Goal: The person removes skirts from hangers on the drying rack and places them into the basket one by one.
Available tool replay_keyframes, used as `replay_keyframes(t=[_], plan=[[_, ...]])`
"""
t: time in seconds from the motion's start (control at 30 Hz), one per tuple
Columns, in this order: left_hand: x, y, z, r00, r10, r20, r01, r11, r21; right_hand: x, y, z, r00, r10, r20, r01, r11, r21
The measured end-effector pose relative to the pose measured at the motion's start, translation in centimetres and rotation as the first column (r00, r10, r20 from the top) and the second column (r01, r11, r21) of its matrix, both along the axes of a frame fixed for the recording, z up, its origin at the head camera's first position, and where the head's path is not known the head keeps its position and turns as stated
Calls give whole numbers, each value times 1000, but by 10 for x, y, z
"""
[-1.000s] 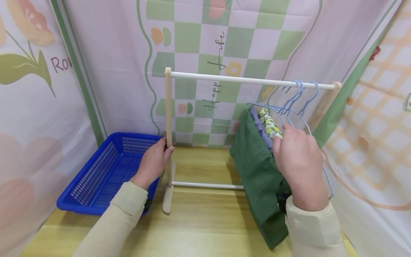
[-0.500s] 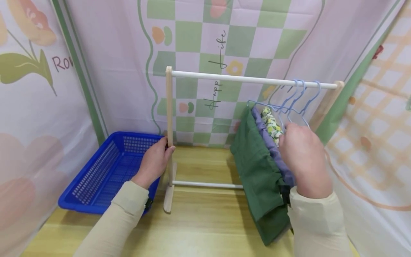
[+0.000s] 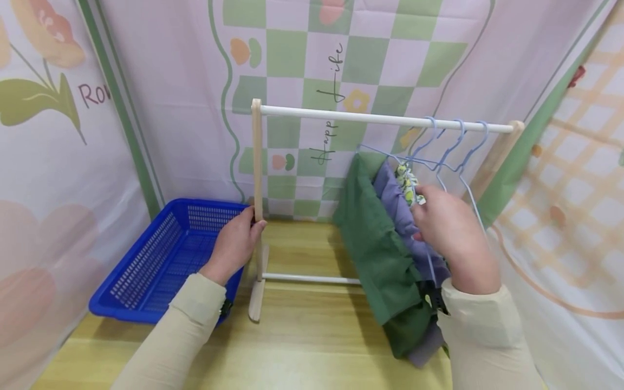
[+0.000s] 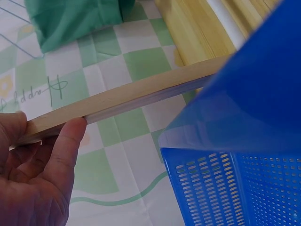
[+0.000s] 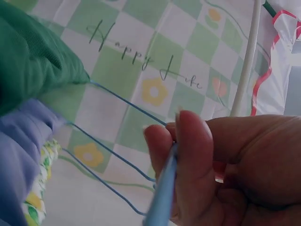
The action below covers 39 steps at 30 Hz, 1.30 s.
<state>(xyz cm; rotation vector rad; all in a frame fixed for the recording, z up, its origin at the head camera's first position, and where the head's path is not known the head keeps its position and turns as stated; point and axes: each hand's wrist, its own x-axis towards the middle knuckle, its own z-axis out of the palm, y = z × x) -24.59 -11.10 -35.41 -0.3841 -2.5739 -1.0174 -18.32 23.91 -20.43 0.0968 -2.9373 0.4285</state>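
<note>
My left hand (image 3: 236,244) grips the left wooden post (image 3: 257,162) of a small clothes rack, thumb on the near side. On the rack's white rod (image 3: 341,115), several light blue wire hangers hang near the right end. My right hand (image 3: 453,233) pinches a blue hanger (image 5: 162,193) between thumb and fingers; its wire runs to a green garment (image 3: 365,244). Behind that hang a purple garment (image 3: 390,195) and a lemon-print garment (image 3: 404,184), partly hidden by the green one and my hand.
A blue plastic basket (image 3: 129,316) stands left of the rack on the wooden table (image 3: 312,336), close beside my left hand. A lower white bar (image 3: 312,279) joins the rack's feet. Printed cloth (image 3: 185,108) encloses the back and sides.
The green garment's hanger has shifted left along the rod, apart from the others, with my right hand. More of the purple garment shows. My left hand stays on the post.
</note>
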Motion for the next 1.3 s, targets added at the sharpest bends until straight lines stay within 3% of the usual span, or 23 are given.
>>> replay_keyframes(t=[0.23, 0.5, 0.73, 1.07, 1.3], plan=[[0, 0, 1, 1000, -3, 26, 3, 1000, -8, -2, -6, -11, 996, 2, -90, -8, 998, -63], [0, 1, 1, 1000, 0, 16, 0, 1000, -6, -3, -17, -19, 995, 15, -102, -32, 985, -172], [0, 0, 1, 1000, -2, 16, 2, 1000, -8, -3, -23, -17, 994, 47, -103, -65, 982, -179], [0, 1, 1, 1000, 5, 4, -5, 1000, -6, -12, -35, -11, 997, 58, -48, -67, 971, -228], [0, 1, 2, 1000, 13, 12, -13, 1000, -20, -25, -42, -7, 999, 46, 12, -40, 948, -315]])
